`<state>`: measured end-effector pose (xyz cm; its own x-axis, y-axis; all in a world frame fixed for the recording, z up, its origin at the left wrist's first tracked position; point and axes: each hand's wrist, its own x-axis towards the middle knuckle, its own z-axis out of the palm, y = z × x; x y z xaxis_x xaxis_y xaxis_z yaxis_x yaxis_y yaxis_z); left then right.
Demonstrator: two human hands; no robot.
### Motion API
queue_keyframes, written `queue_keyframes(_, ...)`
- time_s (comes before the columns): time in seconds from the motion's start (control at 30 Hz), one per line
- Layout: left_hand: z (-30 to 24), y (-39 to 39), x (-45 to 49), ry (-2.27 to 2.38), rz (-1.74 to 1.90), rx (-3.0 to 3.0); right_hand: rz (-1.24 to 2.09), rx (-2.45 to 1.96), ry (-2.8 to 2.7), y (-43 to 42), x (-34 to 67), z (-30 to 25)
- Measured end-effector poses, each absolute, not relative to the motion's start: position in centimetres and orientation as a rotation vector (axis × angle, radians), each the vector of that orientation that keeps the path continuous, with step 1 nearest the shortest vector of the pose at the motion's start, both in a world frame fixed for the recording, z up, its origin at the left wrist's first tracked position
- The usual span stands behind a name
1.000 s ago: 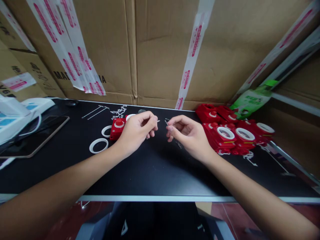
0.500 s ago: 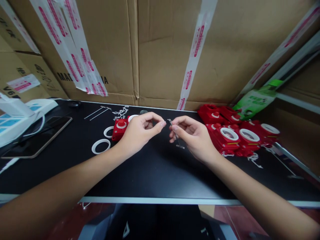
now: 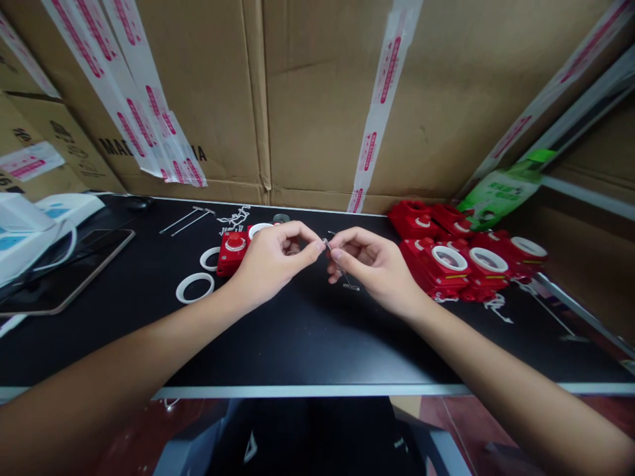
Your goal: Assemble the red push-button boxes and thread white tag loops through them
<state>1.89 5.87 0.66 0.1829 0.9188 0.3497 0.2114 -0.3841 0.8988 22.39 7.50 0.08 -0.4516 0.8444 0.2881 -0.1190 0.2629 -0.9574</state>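
Note:
My right hand point(image 3: 374, 268) is closed in a pinch on a thin metal T-shaped rod point(image 3: 351, 287), whose crossbar hangs below the fingers. Opposite it, my left hand point(image 3: 278, 261) pinches at a small metal piece point(image 3: 325, 243) by the rod's upper end. The fingertips hide most of that piece, so I cannot tell its exact shape. Partly behind my left hand lies a red box with a round red knob point(image 3: 234, 243) and a white ring. Two loose white rings point(image 3: 195, 288) rest on the black table point(image 3: 307, 344) beside it.
Several red boxes with white rings point(image 3: 449, 258) cluster at the right, near a green bottle point(image 3: 506, 192). T-shaped metal rods point(image 3: 191, 221) and white stringy pieces point(image 3: 234, 215) lie at the back left. A tablet point(image 3: 74, 264) and white power strip point(image 3: 74, 206) are further left. Cardboard point(image 3: 307, 99) stands behind.
My hands have come closer together, and the left fingertips now meet the small metal piece at the rod's upper end. The view has shifted slightly.

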Motion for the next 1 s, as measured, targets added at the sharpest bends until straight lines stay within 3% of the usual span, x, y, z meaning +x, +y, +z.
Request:
queue_keyframes(0.47, 0.68, 5.87, 1.62, 1.143, 1.23, 1.807, 0.988, -0.769, -1.806, 7.33, 22.91, 0.29)
queue_keyframes(1.0, 0.96, 5.65, 1.76, 1.101, 1.249, 1.816, 1.086, -0.775, -1.78, 7.11, 22.68, 0.18)
